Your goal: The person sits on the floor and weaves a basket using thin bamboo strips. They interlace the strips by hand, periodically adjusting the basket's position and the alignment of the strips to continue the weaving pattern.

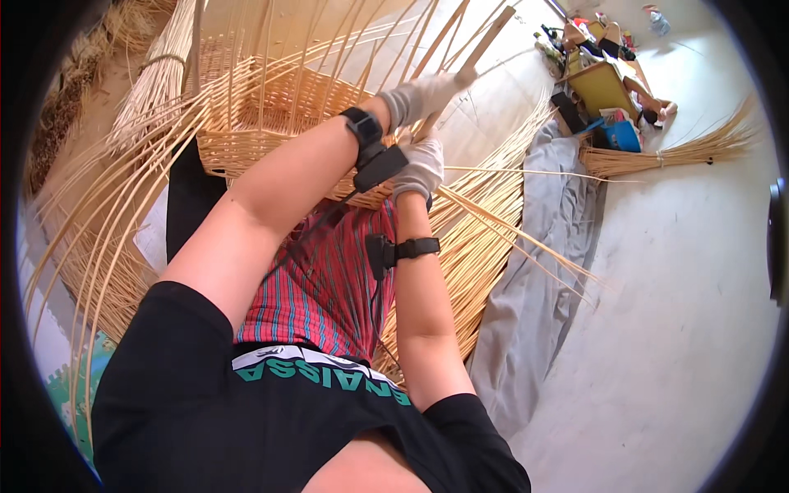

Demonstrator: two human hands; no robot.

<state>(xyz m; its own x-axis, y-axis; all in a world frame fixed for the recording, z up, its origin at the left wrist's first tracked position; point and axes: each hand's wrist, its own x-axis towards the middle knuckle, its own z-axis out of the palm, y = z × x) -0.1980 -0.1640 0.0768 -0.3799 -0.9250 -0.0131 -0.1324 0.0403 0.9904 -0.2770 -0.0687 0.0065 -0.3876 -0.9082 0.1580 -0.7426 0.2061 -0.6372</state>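
My left hand [431, 94], in a pale glove, is closed around a light wooden stick [493, 33] that slants up to the right. My right hand [419, 164], also gloved, grips the same stick lower down, beside the woven wicker basket [234, 148]. Long upright reeds [271, 37] rise from the basket's rim, and loose strands [148, 172] arc out to the left. Under my forearms lies red striped cloth [308, 296]; part of the basket is hidden behind my left arm and hands.
Long cane bundles [448, 308] lie at my right beside a grey cloth [538, 205]. Another bundle [682, 156], a blue container [620, 131] and a cluttered yellowish box [600, 86] sit at the upper right. A pale reed bundle [156, 94] stands upper left.
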